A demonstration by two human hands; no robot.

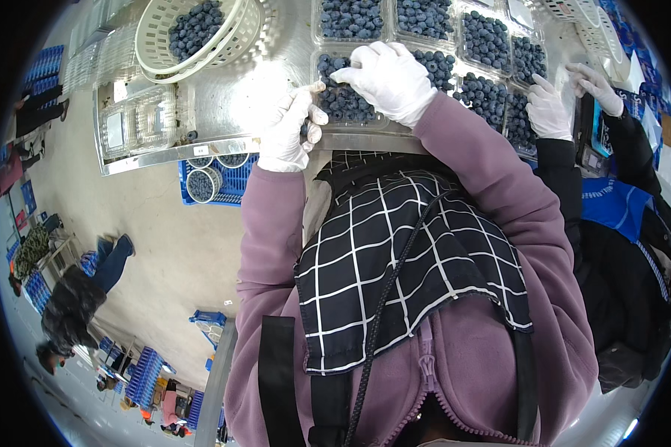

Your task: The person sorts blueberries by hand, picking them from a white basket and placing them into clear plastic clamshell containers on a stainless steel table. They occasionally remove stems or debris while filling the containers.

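My right hand (394, 84), in a white glove, is over a clear plastic clamshell of blueberries (349, 109), its fingers bent down at the berries; whether it pinches one cannot be told. Just left of that clamshell is my left hand (293, 125), also gloved, at the metal table's front edge. Its fingers are curled, and a dark blueberry (304, 129) shows between them. More filled clamshells (351, 19) stand in rows behind and to the right. A white plastic basket (151, 39) with loose blueberries sits at the back left.
Empty clamshells (159, 120) lie on the table's left, a stray blueberry (192, 135) beside them. A blue crate (232, 190) with small baskets of berries stands below the edge. A co-worker's gloved hands (551, 109) are close on the right. Another person (78, 302) stands on the floor at left.
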